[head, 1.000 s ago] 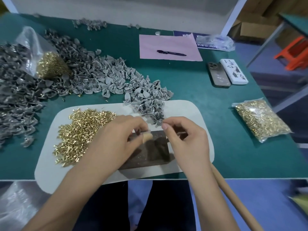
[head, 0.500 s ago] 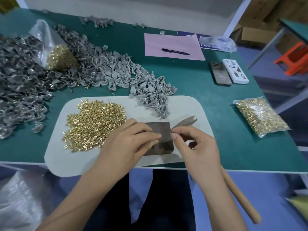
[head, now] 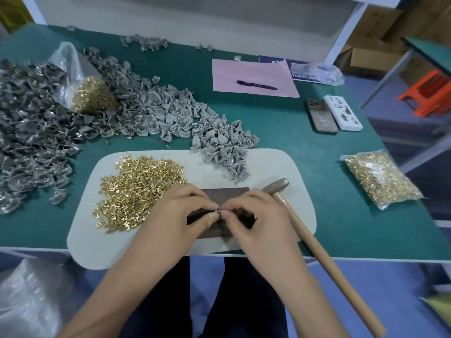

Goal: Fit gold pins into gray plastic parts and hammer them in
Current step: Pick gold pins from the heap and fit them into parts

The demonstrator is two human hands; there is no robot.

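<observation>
Item: gray part (head: 218,211), pinched between left hand (head: 180,211) and right hand (head: 253,213) fingertips over dark block (head: 227,191) | pin: too small to tell | hammer (head: 317,247) just right of right hand, handle running near-right, nearer that hand | pin pile (head: 139,186) left.

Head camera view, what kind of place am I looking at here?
Probably a small factory assembly bench: heaps of gray plastic parts, a loose pile of gold pins, and a hammer beside a dark metal block on a green table.
</observation>
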